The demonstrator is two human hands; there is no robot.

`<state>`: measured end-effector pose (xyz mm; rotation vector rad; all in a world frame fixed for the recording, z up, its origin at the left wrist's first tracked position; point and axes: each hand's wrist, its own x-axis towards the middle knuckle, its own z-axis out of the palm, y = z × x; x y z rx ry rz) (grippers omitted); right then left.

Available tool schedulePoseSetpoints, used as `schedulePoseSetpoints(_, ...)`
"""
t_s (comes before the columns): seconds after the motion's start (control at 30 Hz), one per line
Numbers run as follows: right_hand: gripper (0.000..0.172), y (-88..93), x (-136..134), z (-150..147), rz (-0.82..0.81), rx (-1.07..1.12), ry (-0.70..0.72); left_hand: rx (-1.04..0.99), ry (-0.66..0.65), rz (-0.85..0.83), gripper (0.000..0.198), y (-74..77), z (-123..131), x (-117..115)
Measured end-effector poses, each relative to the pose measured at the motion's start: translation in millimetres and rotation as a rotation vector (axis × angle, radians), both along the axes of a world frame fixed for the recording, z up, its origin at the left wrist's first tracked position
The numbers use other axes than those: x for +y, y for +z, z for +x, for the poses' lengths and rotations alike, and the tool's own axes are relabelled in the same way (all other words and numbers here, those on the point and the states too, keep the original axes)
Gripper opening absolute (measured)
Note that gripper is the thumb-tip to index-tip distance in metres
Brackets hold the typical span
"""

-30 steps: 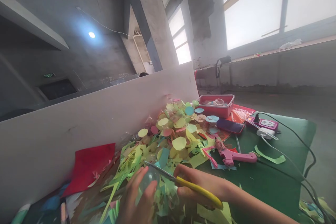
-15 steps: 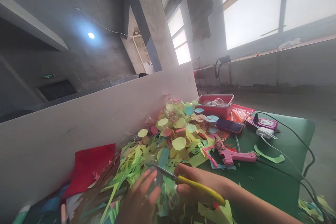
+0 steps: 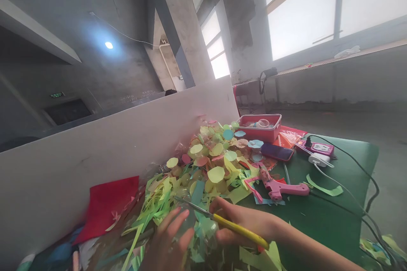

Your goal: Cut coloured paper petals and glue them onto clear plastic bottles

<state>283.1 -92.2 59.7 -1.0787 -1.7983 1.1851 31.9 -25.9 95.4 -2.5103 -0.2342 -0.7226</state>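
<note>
Yellow-handled scissors (image 3: 240, 229) are in my right hand (image 3: 233, 222), their metal blades pointing up and left over the paper scraps. Beside the blade tips, my left hand (image 3: 170, 239) has its fingers bent around a clear, see-through object (image 3: 187, 222) whose shape is hard to make out. Thin yellow and green paper strips (image 3: 155, 197) lie in front of the hands. Beyond them is a heap of clear pieces topped with round paper discs (image 3: 216, 174) in yellow, green, blue and pink.
A pink glue gun (image 3: 282, 188) lies on the green table (image 3: 324, 211) at right, with a phone (image 3: 277, 152), a red bin (image 3: 263, 131), a white charger (image 3: 319, 160) and cables behind. Red paper (image 3: 110, 203) lies left, against a white partition (image 3: 79, 148).
The view has shifted slightly. The scissors' handle has turned a little in my right hand and looks narrower. My left hand stays at the clear object.
</note>
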Motion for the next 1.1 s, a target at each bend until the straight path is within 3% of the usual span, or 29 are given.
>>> schedulePoseSetpoints(0.4,0.048,-3.4,0.3,-2.4,-0.037,-0.068,-0.090,0.068,-0.016,0.019,0.026,3.5,-0.5,4.1)
schedulePoseSetpoints(0.6,0.052,3.4,-1.4,-0.8,-0.062,-0.033,-0.082,0.053,-0.013,-0.026,0.030,0.0,0.2,2.4)
schedulePoseSetpoints(0.73,0.053,-1.3,0.1,1.1,-0.014,-0.075,-0.055,-0.044,0.043,-0.082,0.031,-3.3,1.0,0.1)
schedulePoseSetpoints(0.87,0.055,-5.1,1.5,0.9,0.024,-0.118,-0.027,-0.002,0.020,-0.037,0.029,-0.8,0.0,1.9)
schedulePoseSetpoints(1.1,0.048,4.7,-2.1,-3.0,-0.067,-0.113,-0.061,0.055,0.024,-0.025,0.030,-5.1,-2.1,3.7)
